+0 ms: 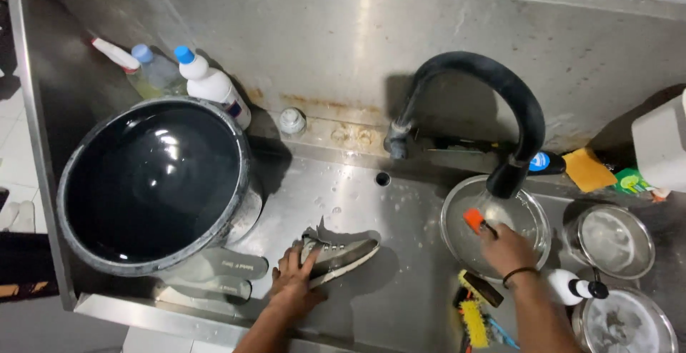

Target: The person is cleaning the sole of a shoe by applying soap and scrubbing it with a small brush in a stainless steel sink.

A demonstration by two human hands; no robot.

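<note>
While water runs from the bent black hose (500, 103) on the right, a person is busy washing a shoe in a steel sink (400, 281). On the far left sits a big black bucket (153, 181) full of water, with a few bottles (207, 81) standing behind it by the wall. Just below the bucket lie two flat grey insoles (229, 271), one partly over the other.

Next comes the grey shoe (339, 253). It lies on its side on the sink floor, near the middle, its toe pointing right. The left hand (293, 281) rests on its heel end, fingers spread and pressing down, so the shoe stays put.

Further right, the right hand (504, 246) reaches into a round glass bowl (457, 217) under the hose. Its fingers are closed around a small brush with an orange tip (473, 219). It looks like the brush is getting wet, so the step in hand is wetting it for scrubbing.

Near that arm lie a yellow brush (473, 321) and a white bottle with a black cap (572, 286). Two metal bowls (614, 242) sit on the far right.

For the next move, the wet brush would need to travel left to the shoe, while the left hand keeps it steady on the slippery steel.
</note>
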